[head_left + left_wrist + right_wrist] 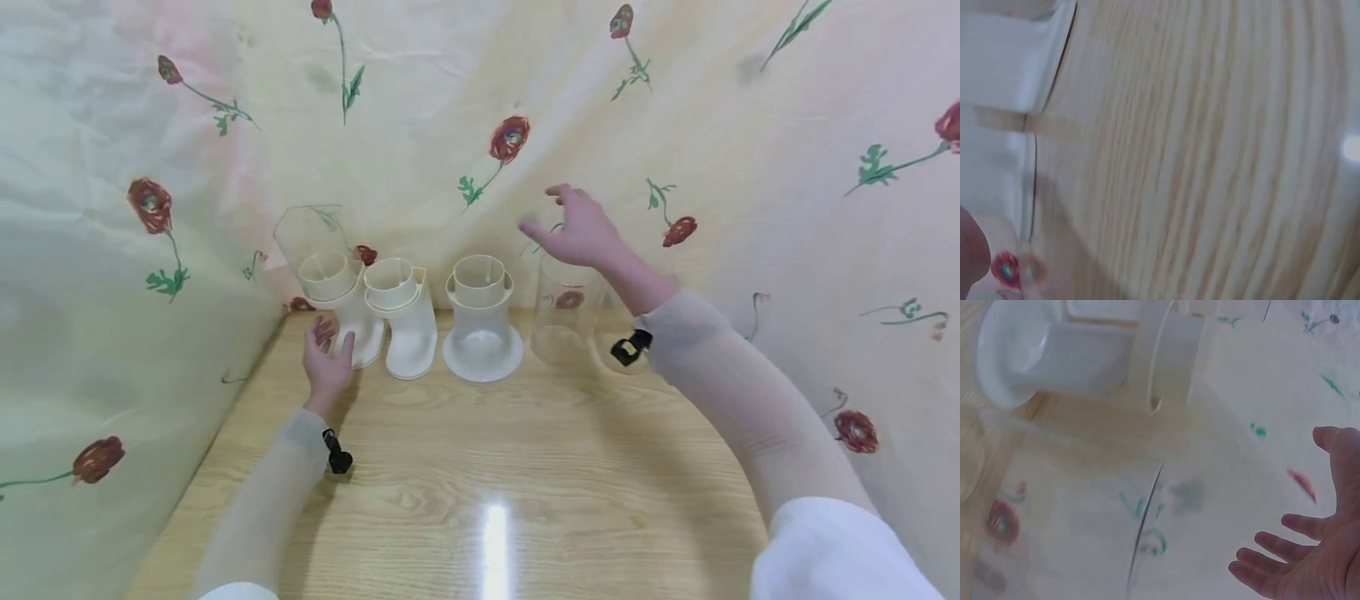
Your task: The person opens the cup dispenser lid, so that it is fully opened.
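My left hand [327, 360] has its fingers loosely spread beside the base of the leftmost white plastic stand [362, 337]; in the left wrist view just a fingertip [971, 253] shows. Whether it touches the stand, I cannot tell. Above that stand rises a clear container [306, 229]. My right hand [583, 232] is raised over a clear cylinder [558, 333], fingers apart and holding nothing. The right wrist view shows the same spread hand [1316, 559], away from a white stand [1079, 359] with a round base.
Two more white stands, a narrow one [411, 342] and a round-based one [482, 354], line the back of the wooden table [420, 467]. Another faint clear piece [613, 354] is right of the cylinder. Flower-printed cloth [420, 108] hangs behind and at both sides.
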`<state>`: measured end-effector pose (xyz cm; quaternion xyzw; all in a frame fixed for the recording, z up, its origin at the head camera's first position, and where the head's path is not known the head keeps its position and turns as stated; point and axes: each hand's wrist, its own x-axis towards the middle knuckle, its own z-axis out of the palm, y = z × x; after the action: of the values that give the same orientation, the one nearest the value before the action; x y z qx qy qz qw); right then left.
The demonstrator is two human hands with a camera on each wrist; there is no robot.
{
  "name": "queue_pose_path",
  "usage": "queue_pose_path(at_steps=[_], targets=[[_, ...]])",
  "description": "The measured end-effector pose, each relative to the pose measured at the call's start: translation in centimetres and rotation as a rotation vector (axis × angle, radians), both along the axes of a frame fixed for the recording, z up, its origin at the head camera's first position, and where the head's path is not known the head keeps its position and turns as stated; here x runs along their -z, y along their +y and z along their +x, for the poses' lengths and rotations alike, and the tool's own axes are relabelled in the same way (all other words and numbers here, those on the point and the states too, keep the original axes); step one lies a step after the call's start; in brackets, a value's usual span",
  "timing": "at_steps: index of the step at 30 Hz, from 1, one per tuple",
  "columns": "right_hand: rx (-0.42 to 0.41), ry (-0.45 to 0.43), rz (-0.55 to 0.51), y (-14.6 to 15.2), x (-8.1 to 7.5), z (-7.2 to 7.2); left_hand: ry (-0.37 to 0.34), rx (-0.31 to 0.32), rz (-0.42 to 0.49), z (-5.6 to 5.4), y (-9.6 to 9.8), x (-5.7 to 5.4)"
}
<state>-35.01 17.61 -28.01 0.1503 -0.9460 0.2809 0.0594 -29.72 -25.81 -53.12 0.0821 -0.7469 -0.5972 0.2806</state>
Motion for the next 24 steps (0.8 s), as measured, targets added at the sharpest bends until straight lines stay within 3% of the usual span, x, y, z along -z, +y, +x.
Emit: queue_pose_path(at_steps=[5, 8, 15, 19, 24], targets=[[-0.097, 0.005, 0.0, -6.0, 0.2, -0.5, -0.055, -0.052, 0.043, 0.3, -1.7, 0.8], [-0.144, 0.016, 0.015, -9.2, 0.5, -0.8, -0.108, -0.052, 0.025, 0.2, -2.3, 1.2], [-0.233, 0.019, -0.024, -14.8, 0.9, -1.8, -0.203, -0.001, -0.033, -1.4, -3.2, 1.9], [-0.256, -0.011, -0.03, -18.6, 1.1, -1.8, -0.254, 0.002, -0.072, -2.0, -4.5, 1.4], [-0.279, -0.027, -0.024, -22.2, 0.5, -1.9, -0.301, -0.003, -0.075, -3.2, -4.6, -0.7]])
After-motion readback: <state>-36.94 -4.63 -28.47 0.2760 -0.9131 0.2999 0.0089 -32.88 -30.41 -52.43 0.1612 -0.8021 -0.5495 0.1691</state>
